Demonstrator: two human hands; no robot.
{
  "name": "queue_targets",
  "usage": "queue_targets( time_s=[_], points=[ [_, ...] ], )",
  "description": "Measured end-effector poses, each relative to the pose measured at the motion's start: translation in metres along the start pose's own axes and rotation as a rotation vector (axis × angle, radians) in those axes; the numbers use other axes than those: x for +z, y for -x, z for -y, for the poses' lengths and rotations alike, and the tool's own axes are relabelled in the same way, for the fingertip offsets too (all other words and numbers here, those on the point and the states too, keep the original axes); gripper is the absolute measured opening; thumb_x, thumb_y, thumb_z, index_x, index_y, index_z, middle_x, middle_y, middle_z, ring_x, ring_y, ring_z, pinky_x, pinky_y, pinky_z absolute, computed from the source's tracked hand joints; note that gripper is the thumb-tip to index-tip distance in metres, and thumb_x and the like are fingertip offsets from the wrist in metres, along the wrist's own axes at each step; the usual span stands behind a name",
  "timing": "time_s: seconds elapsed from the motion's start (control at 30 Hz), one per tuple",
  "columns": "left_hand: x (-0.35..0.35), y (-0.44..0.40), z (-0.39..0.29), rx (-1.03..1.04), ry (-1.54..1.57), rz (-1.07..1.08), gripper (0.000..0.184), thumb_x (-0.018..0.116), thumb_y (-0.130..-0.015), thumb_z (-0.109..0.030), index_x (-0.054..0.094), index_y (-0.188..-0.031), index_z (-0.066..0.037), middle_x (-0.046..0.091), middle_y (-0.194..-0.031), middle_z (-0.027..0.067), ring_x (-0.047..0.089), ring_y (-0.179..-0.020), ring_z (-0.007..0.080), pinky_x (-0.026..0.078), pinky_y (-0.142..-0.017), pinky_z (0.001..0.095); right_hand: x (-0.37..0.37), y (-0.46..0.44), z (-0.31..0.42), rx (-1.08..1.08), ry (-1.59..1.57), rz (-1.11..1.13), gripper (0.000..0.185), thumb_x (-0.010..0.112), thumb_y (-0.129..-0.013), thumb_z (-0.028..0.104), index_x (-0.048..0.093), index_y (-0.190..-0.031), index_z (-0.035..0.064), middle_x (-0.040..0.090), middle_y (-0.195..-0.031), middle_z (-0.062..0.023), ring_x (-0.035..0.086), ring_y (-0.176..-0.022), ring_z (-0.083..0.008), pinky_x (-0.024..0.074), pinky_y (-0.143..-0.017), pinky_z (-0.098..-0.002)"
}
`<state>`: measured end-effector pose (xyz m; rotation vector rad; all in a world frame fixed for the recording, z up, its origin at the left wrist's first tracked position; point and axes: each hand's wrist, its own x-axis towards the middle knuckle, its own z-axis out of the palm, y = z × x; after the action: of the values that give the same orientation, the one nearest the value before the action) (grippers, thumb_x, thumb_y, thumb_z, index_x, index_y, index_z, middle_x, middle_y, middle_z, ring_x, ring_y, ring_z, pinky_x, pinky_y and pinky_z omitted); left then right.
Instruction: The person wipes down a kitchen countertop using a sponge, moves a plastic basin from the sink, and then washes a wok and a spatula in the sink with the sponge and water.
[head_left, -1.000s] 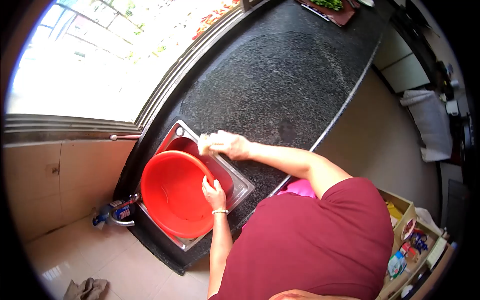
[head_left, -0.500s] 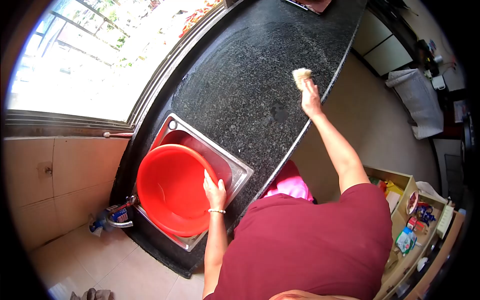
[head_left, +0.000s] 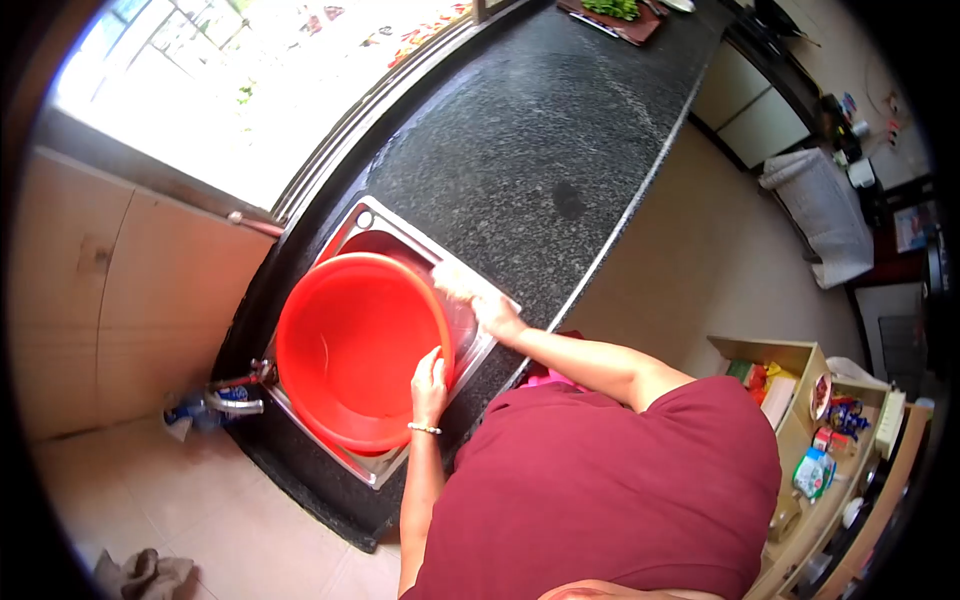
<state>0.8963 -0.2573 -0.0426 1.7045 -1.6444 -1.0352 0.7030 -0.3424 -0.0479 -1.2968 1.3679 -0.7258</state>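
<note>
A large red plastic basin (head_left: 345, 360) sits tilted in the steel sink (head_left: 385, 215). My left hand (head_left: 430, 383) is closed on the basin's near right rim, the thumb and fingers over its edge. Between the basin and the counter side, my right hand (head_left: 497, 316) holds a pale, rough-looking sponge (head_left: 455, 281) over the sink's right rim. Its exact kind is blurred. Inside the basin only a thin pale streak shows against the red.
The dark speckled counter (head_left: 520, 130) runs away to the far end, with a damp patch on it. There lies a brown cutting board (head_left: 640, 28) with green leaves (head_left: 612, 8). A curved faucet (head_left: 232, 403) is at left; a drawer of packets (head_left: 815, 470) stands right.
My right hand has swung from the counter's right edge back to the sink with the sponge. My left hand stays on the basin rim. The view has shifted, showing the leaves.
</note>
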Motion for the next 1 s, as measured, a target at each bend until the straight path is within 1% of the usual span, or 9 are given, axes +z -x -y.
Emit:
queue_targets(
  time_s=[0.07,0.13,0.33,0.5,0.6,0.7,0.8,0.93,1.0],
  points=[
    [-0.019,0.013,0.01,-0.119,0.032,-0.028,0.026,0.049,-0.088,-0.016,0.059,-0.107,-0.002,0.059,-0.106,0.0174,0.056,-0.101,0.0301,0.044,-0.087,0.0348,-0.002,-0.006,0.025,-0.079,-0.945,-0.007,0.041,0.039,-0.087,0.0,0.038,-0.128,-0.0023,0.051,-0.122,-0.0117,0.052,-0.109,-0.0199,0.0451,-0.087,-0.0285],
    [-0.036,0.021,0.041,-0.198,-0.038,0.023,0.027,0.05,-0.087,-0.018,0.058,-0.107,-0.003,0.059,-0.107,0.0178,0.055,-0.103,0.0303,0.044,-0.087,0.0354,-0.001,-0.012,0.053,0.095,-1.032,0.197,0.035,0.038,-0.089,0.007,0.044,-0.123,0.0026,0.056,-0.115,-0.0108,0.058,-0.097,-0.0161,0.0497,-0.076,-0.0295],
    [-0.072,0.027,0.084,-0.44,-0.27,0.227,0.036,0.054,-0.083,-0.023,0.055,-0.113,-0.004,0.058,-0.108,0.0208,0.054,-0.104,0.033,0.041,-0.091,0.04,0.103,-0.059,0.05,0.059,-0.038,0.595,0.032,0.047,-0.089,0.028,0.054,-0.109,0.0027,0.061,-0.097,-0.0107,0.058,-0.072,-0.0157,0.0466,-0.061,-0.0288],
    [-0.068,0.023,0.104,-0.409,-0.422,-0.051,0.036,0.058,-0.078,-0.02,0.057,-0.109,-0.001,0.058,-0.106,0.0203,0.053,-0.103,0.0334,0.04,-0.092,0.0411,0.152,-0.078,0.015,-0.42,1.014,0.335,0.041,0.046,-0.079,0.011,0.042,-0.119,0.0069,0.05,-0.11,-0.0183,0.052,-0.099,-0.0319,0.0468,-0.074,-0.0443],
    [-0.056,0.014,0.1,-0.314,-0.284,0.191,0.032,0.057,-0.079,-0.018,0.058,-0.106,-0.002,0.059,-0.105,0.0206,0.054,-0.102,0.0324,0.041,-0.091,0.0399,0.151,-0.074,0.016,-0.452,1.078,0.653,0.042,0.049,-0.079,0.009,0.041,-0.12,0.0078,0.05,-0.11,-0.0215,0.057,-0.092,-0.0362,0.0481,-0.076,-0.0462],
    [-0.052,0.004,0.092,-0.393,-0.347,0.215,0.031,0.055,-0.08,-0.019,0.059,-0.105,-0.001,0.061,-0.101,0.0203,0.057,-0.097,0.0327,0.044,-0.086,0.0405,0.153,-0.083,0.019,-0.206,1.114,0.412,0.042,0.05,-0.079,0.01,0.041,-0.12,0.0069,0.051,-0.112,-0.0212,0.06,-0.086,-0.0367,0.0497,-0.071,-0.045],
    [-0.051,-0.005,0.085,-0.409,-0.33,0.231,0.03,0.054,-0.08,-0.02,0.06,-0.104,-0.003,0.06,-0.101,0.02,0.058,-0.096,0.0332,0.044,-0.086,0.0407,0.165,-0.086,0.004,-0.423,1.26,0.948,0.042,0.05,-0.08,0.013,0.039,-0.12,0.0057,0.053,-0.111,-0.0203,0.062,-0.081,-0.0362,0.0509,-0.069,-0.0436],
    [-0.042,-0.015,0.097,-0.497,-0.334,0.244,0.028,0.054,-0.081,-0.022,0.062,-0.099,-0.004,0.061,-0.099,0.0203,0.058,-0.095,0.0339,0.044,-0.084,0.0416,0.157,-0.092,0.002,-0.341,1.182,0.441,0.037,0.044,-0.084,0.015,0.04,-0.12,0.007,0.054,-0.109,-0.0174,0.063,-0.075,-0.0337,0.0527,-0.067,-0.0407],
    [-0.039,-0.011,0.107,-0.474,-0.333,0.292,0.028,0.051,-0.082,-0.024,0.063,-0.095,-0.003,0.061,-0.099,0.0211,0.058,-0.095,0.0352,0.045,-0.084,0.0429,0.155,-0.076,0.007,-0.708,1.319,0.647,0.039,0.044,-0.083,0.014,0.039,-0.121,0.0088,0.05,-0.108,-0.0219,0.063,-0.075,-0.0336,0.0538,-0.062,-0.0393]
  ],
)
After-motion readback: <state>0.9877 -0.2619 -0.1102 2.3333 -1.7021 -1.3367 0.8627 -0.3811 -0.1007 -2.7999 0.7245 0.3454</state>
